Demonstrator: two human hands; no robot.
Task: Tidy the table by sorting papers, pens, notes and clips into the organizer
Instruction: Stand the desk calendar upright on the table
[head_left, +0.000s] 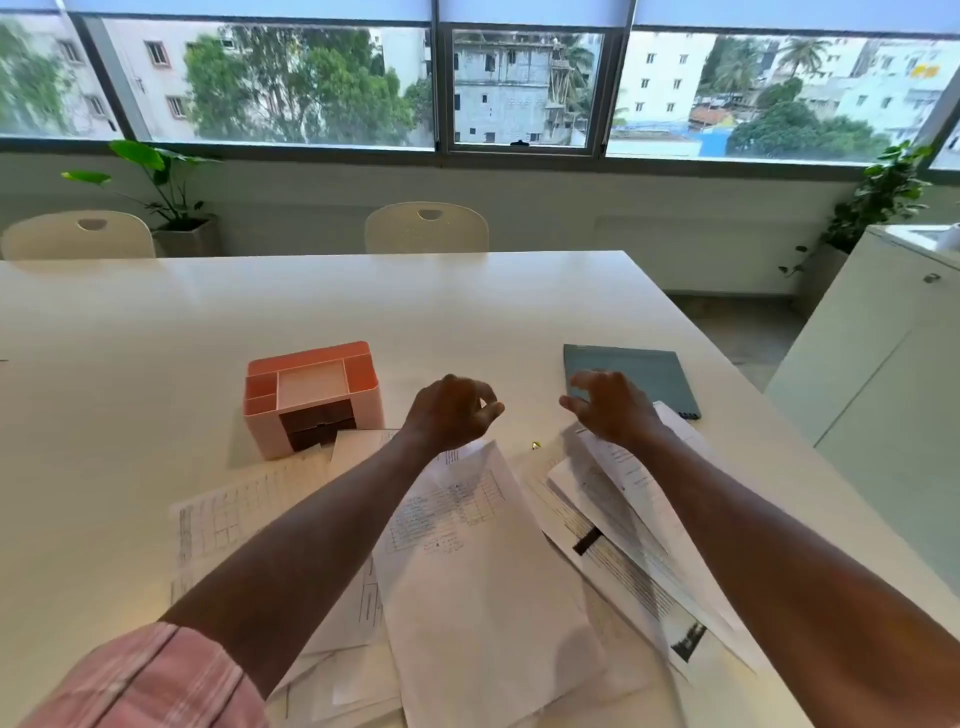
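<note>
**Hovering both hands over the scattered papers**

Reaching forward, I hold my left hand (451, 413) above the far edge of the loose white printed paper sheets (467, 545), its fingers curled inward with thumb and fingertips nearly meeting; I cannot tell whether anything small is pinched there. My right hand (610, 405) hangs to its right with fingers spread and loosely bent, empty, over the upper end of a tilted stack of printed pages (639, 514) and just in front of the flat grey-blue rectangular folder (636, 371). The salmon-pink plastic desk organizer (313, 397) with open top compartments and dark brown front drawers stands on the white table (156, 322) to the left of my left hand, its near side touching the spread of sheets. A small gold-coloured clip-like object (535, 445) lies on the table between my two wrists; it is too small to identify surely. A pink checked sleeve (150, 680) covers my left upper arm.
</note>
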